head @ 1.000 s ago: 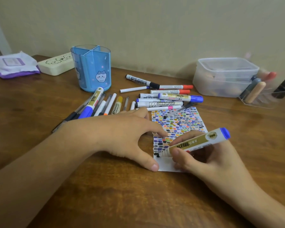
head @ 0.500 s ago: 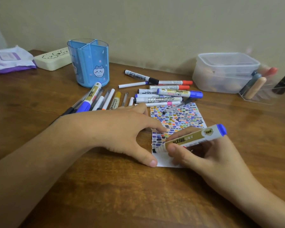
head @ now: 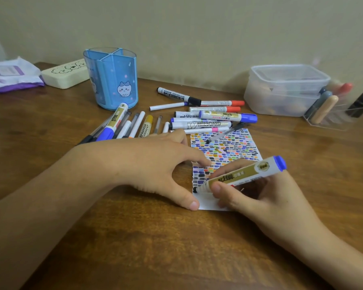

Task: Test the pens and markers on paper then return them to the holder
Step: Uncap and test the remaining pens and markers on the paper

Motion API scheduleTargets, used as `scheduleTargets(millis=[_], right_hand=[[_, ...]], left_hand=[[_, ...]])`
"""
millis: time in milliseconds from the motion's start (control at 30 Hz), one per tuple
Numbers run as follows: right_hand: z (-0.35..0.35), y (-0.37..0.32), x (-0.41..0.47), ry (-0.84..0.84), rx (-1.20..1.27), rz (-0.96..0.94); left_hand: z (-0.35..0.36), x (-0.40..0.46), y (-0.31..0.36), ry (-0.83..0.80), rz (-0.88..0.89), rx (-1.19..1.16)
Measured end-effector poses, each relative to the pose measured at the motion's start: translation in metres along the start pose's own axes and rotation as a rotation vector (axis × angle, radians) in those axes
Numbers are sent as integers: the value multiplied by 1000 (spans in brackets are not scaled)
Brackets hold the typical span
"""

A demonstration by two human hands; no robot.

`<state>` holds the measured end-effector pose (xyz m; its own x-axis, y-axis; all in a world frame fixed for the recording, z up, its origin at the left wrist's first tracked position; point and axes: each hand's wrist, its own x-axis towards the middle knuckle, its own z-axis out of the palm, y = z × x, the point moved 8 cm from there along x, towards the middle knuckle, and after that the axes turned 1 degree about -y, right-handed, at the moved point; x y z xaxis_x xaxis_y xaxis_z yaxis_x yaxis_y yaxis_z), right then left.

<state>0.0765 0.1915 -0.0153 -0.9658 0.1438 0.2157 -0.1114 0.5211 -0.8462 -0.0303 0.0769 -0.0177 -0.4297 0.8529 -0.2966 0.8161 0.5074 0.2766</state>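
So we've got the right hand [head: 258, 197] at lower right, fingers curled around a gold-and-white marker [head: 241, 174] with a blue end, tip down on the paper [head: 224, 151] near its lower left corner. The paper sits mid-frame on the desk [head: 134, 248], mostly covered in little colour dabs. Our left hand [head: 147, 164] has its fingers spread, thumb and fingertip pressing on the paper's left edge. The blue holder [head: 111, 78] with the cat on it stands upper left of centre. Between it and the paper we see a heap of pens and markers [head: 201, 119] lying loose. A clear plastic box [head: 285, 88] sits at upper right.
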Motion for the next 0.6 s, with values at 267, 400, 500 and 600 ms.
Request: scheduleTargets(millis=[267, 400, 500, 600], right_hand=[[-2, 1, 0, 2, -8, -2], [-2, 1, 0, 4, 2, -5], [-4, 3, 1, 33, 8, 5], [-2, 1, 1, 1, -5, -4]], left_hand=[[0, -1, 1, -10, -5, -4], [0, -1, 1, -14, -8, -1], [1, -1, 1, -21, -12, 4], [0, -1, 2, -9, -6, 10]])
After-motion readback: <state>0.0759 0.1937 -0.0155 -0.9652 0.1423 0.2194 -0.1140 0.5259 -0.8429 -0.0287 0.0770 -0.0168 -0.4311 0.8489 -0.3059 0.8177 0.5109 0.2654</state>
